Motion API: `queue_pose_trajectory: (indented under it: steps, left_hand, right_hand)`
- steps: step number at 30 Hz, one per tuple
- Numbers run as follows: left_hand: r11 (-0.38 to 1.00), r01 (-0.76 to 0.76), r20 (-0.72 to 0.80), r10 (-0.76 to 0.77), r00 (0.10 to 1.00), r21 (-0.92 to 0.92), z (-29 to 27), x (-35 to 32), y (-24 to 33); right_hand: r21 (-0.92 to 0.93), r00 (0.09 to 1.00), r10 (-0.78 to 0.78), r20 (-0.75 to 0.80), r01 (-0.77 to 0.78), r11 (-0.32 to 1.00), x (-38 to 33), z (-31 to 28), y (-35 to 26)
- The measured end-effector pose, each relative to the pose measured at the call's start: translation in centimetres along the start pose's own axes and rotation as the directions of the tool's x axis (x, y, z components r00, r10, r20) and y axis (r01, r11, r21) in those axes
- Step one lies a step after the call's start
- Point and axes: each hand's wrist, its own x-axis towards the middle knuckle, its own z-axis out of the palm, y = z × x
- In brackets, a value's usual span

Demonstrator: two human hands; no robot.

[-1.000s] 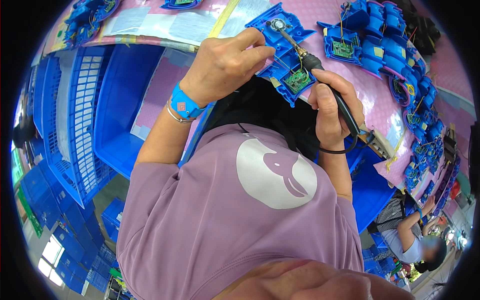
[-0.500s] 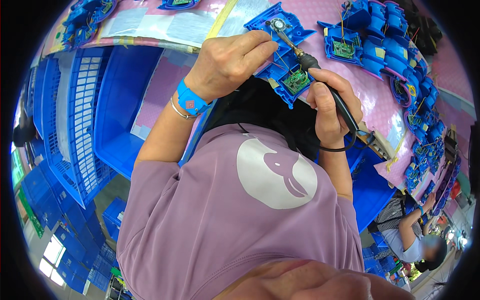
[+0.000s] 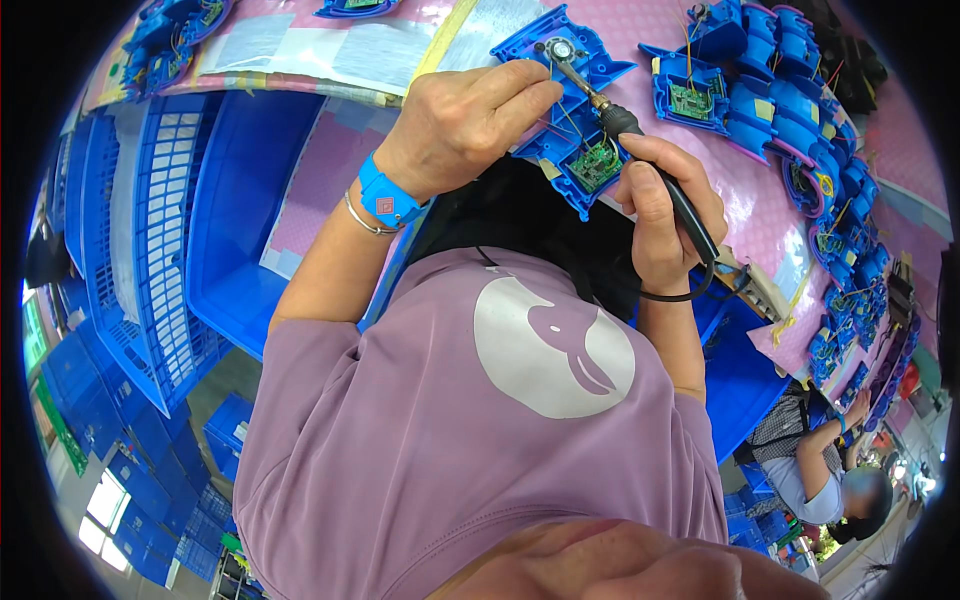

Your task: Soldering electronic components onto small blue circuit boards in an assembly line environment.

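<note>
My right hand (image 3: pixel 662 205) is closed around the black handle of a soldering iron (image 3: pixel 622 122). The iron's metal tip reaches up and left to a small round speaker (image 3: pixel 561 50) set in a blue plastic housing (image 3: pixel 597 66). Beside it my left hand (image 3: pixel 470 125) pinches a thin wire (image 3: pixel 570 127) over the housing; its fingertips partly hide the wire's end. Lower in the same housing sits a green circuit board (image 3: pixel 594 163) with thin wires running from it. Whether the tip touches the speaker's contact cannot be made out.
Similar blue housings (image 3: pixel 750 108) with boards and wires crowd the table's right side, and more (image 3: pixel 165 50) stand at the far left. Blue crates (image 3: pixel 240 200) flank me on the left. A person (image 3: pixel 825 470) works farther along at the right.
The housing, both hands and the soldering iron have shifted very slightly to the right. The grip of each hand looks unchanged.
</note>
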Motion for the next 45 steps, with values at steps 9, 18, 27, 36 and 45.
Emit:
queue_pose_trajectory:
  steps: [9, 18, 27, 36, 45]
  left_hand:
    - [1.0, -0.004, 0.007, 0.004, 1.0, 0.008, -0.04, 0.09, 0.1]
    - [0.999, 0.036, 0.02, -0.036, 0.999, 0.007, 0.12, -0.07, 0.15]
    - [0.999, 0.053, 0.027, -0.053, 0.998, -0.014, 0.15, -0.09, 0.05]
    - [0.997, 0.067, 0.033, -0.066, 0.997, -0.046, 0.1, -0.01, -0.02]
    - [0.996, 0.056, 0.022, -0.055, 0.998, -0.072, 0.29, -0.26, -0.36]
  right_hand:
    - [0.03, 0.999, -0.02, -0.039, 0.021, 0.999, -0.26, 0.01, -0.13]
    - [0.009, 1.0, 0.002, -0.017, -0.002, 1.0, -0.18, 0.1, 0.05]
    - [0.04, 1.0, -0.013, -0.028, 0.014, 0.999, -0.38, -0.03, 0.16]
    - [0.06, 0.999, -0.015, -0.042, 0.017, 0.998, -0.46, -0.07, 0.08]
    - [0.065, 0.997, -0.013, -0.073, 0.018, 0.998, -0.52, -0.09, -0.08]
